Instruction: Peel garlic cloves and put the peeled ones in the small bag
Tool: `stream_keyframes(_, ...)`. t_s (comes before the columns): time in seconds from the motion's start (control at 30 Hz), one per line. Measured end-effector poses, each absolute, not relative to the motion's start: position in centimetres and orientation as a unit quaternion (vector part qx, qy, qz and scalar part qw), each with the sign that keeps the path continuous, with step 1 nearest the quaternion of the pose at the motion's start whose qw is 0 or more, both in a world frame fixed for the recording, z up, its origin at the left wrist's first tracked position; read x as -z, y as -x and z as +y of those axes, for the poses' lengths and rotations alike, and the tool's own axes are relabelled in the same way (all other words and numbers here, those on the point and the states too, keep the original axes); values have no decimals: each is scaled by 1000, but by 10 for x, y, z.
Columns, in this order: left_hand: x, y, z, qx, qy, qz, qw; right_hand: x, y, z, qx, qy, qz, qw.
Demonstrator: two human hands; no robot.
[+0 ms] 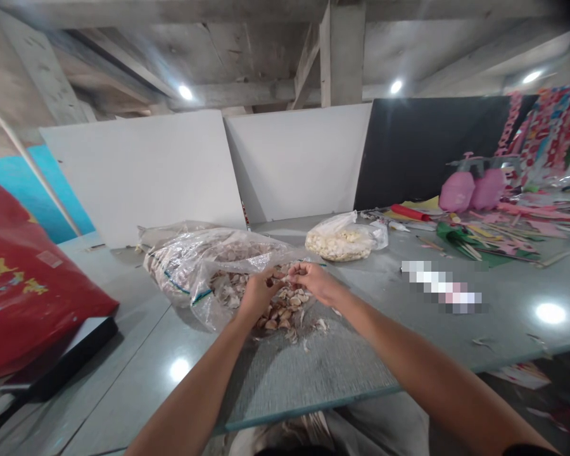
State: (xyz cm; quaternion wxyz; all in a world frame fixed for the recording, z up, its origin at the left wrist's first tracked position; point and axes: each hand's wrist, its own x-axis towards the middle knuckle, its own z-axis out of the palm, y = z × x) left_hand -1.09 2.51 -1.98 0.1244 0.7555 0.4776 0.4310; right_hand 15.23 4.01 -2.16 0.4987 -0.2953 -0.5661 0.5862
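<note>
My left hand and my right hand meet over a heap of unpeeled garlic cloves. Fingertips of both hands pinch a small pale garlic clove, partly hidden by the fingers. Behind and to the left, a large clear plastic bag lies on its side, its mouth open toward the heap, with more garlic inside. Scraps of papery skin are scattered beside the cloves. Farther back to the right sits a smaller clear bag of pale peeled cloves.
A grey table carries everything. At left stand a red bag and a dark box-like object. Pink bottles, a red roll and paper scraps lie at right. White boards lean behind.
</note>
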Motion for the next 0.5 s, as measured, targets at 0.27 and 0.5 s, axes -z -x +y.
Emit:
stream_keyframes(0.27, 16, 9, 23, -398, -754, 521, 36, 20, -150, 37, -437, 336, -650, 523)
stream_keyframes(0.5, 17, 14, 29, -462, -727, 499, 95, 8, -156, 29, -321, 358, -722, 497)
